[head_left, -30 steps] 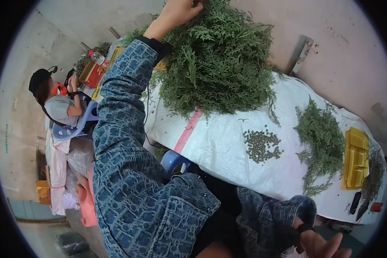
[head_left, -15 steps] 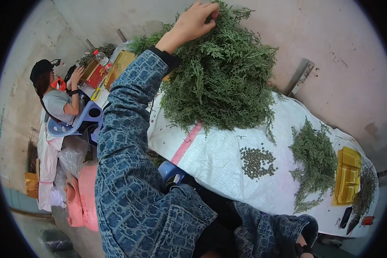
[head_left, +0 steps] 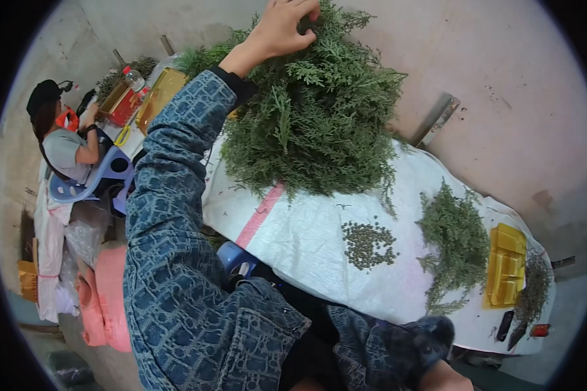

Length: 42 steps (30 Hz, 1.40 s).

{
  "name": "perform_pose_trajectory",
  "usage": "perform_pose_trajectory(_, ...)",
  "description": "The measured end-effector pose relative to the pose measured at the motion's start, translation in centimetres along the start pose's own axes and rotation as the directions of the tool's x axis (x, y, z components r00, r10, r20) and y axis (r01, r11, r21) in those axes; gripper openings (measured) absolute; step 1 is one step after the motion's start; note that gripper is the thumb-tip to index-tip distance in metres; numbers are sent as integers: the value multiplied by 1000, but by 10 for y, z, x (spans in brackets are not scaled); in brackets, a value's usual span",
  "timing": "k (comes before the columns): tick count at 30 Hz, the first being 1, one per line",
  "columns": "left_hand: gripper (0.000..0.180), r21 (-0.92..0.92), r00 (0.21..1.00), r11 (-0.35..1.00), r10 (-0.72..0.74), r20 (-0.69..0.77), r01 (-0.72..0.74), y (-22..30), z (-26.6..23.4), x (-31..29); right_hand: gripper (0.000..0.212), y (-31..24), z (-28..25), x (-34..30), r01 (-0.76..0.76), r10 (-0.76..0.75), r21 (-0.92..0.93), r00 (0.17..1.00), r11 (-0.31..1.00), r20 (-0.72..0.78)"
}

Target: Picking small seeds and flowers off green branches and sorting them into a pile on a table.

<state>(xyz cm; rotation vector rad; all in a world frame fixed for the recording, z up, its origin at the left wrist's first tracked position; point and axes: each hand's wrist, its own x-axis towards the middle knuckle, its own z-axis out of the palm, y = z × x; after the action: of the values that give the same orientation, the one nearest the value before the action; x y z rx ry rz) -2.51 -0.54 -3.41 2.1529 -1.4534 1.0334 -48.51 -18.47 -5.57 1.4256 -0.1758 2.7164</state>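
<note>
My left hand (head_left: 279, 27) reaches to the far top of a big heap of green conifer sprigs (head_left: 313, 124). Its fingers and thumb are curled around greenery there; the exact sprig held is hard to make out. Of my right arm, a blurred denim sleeve and some bare skin show at the lower edge; the right hand's fingers are out of sight. In front of the heap, small round brownish-green pellets (head_left: 370, 246) lie in a loose patch on a white woven sheet (head_left: 293, 234). Right of them rests a smaller bunch of conifer sprigs (head_left: 454, 241).
A yellow plastic tray (head_left: 505, 267), dried sprigs (head_left: 535, 287) and a black-handled tool (head_left: 504, 326) lie at the right end. At the far left another person (head_left: 68, 146) sits on a blue chair (head_left: 111, 169) by a red box and bottle (head_left: 134, 78). A pink sack (head_left: 111, 293) stands below.
The whole view has shifted, so things sit further left. My left hand stays at the heap's top. My right sleeve has moved and the wristband is no longer seen. The other person's hands have lowered.
</note>
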Motion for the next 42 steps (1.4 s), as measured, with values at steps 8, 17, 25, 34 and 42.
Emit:
perform_pose_trajectory(8, 27, -85, 994, 994, -79, -71, 73, -18, -12, -9, 38, 20, 58, -76, -338, 115, 439, 880, 832, 460)
perform_pose_trajectory(17, 101, -63, 888, 924, -342, 306, 378, 17, -39, -61, 62, -39, 216, -132, -627, -117, 100, 13, 773, 993)
perform_pose_trajectory(25, 112, 81, 820, 909, -405, 404, 409, 38, -4, -85, 95, -81, 353, -205, -257, -308, 299, 6, 919, 951)
perform_pose_trajectory(34, 129, 4, 871, 872, -490, 36, 490, 13, -5, -75, 78, -75, 368, -252, -445, -213, 203, 28, 872, 977)
perform_pose_trajectory(42, 134, -128, 783, 806, -505, 363, 578, 17, 28, -64, 59, -57, 387, -223, -635, -43, 81, 75, 768, 996)
